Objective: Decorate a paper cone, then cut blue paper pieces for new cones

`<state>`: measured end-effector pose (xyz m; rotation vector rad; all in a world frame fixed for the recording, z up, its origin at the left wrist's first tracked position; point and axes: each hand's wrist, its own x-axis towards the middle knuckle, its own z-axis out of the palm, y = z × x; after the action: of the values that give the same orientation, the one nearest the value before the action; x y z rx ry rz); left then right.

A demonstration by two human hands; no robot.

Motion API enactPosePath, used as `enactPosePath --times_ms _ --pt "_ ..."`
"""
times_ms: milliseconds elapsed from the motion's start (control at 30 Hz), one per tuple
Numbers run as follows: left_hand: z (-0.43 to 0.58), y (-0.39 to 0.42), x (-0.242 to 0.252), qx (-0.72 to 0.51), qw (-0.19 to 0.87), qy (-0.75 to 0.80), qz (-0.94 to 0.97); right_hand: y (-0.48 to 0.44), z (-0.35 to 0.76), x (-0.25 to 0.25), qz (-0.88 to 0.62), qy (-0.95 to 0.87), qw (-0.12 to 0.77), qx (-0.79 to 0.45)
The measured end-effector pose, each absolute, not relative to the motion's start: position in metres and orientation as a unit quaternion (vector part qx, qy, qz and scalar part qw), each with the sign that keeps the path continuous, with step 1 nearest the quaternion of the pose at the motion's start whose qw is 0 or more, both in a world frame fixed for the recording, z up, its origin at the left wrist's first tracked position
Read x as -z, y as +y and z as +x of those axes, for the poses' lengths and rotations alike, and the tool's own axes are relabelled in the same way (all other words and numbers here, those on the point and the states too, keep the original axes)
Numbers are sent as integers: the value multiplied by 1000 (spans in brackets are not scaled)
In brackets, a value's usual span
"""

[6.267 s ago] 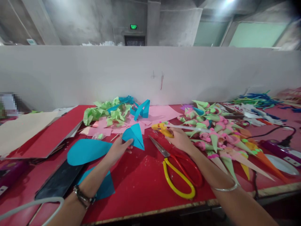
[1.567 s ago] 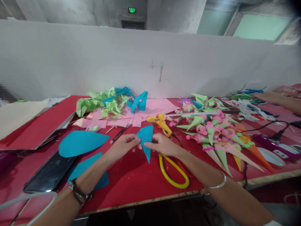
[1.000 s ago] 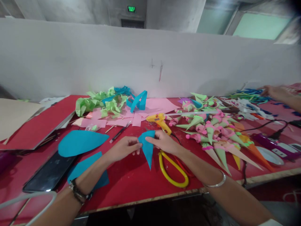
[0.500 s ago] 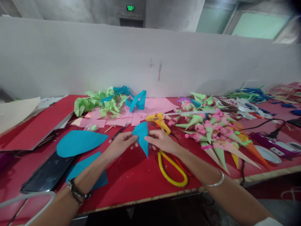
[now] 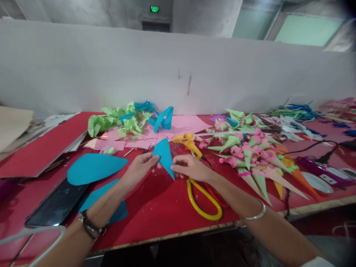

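A piece of blue paper (image 5: 164, 157), narrowing to a point at the bottom, is held up between my two hands over the red table. My left hand (image 5: 144, 163) pinches its left edge between thumb and fingers. At the right edge, near the lower tip, my right hand (image 5: 190, 167) grips it with thumb and fingertips. Just behind my right hand lies a yellow glue gun (image 5: 187, 142) with a clear stick in its back. A rounded blue paper cutout (image 5: 94, 168) and another blue paper piece (image 5: 104, 196) lie left of my left hand.
Yellow-handled scissors (image 5: 204, 200) lie by the table's front edge. Many paper cones (image 5: 250, 148) pile up at the right, near a purple power strip (image 5: 324, 170). A black phone (image 5: 57, 204) lies left. Crumpled green paper (image 5: 105, 122) and pink sheets sit along the white partition.
The blue paper has turned and shifted slightly up and left; its face now shows flatter. My right fingers have moved closer to its lower tip.
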<state>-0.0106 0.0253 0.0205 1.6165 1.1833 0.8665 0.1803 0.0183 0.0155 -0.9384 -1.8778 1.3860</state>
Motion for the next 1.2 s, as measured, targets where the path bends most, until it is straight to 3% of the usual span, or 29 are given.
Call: enactPosePath --times_ms 367,833,1200 --pt "-9 26 -20 -356 483 461 653 19 179 -14 -357 -699 320 -531" --pt "-6 19 -20 -271 471 426 723 17 178 -15 -367 -699 338 -513" --pt "-9 21 -19 -305 462 422 718 18 180 -16 -342 -702 328 -532"
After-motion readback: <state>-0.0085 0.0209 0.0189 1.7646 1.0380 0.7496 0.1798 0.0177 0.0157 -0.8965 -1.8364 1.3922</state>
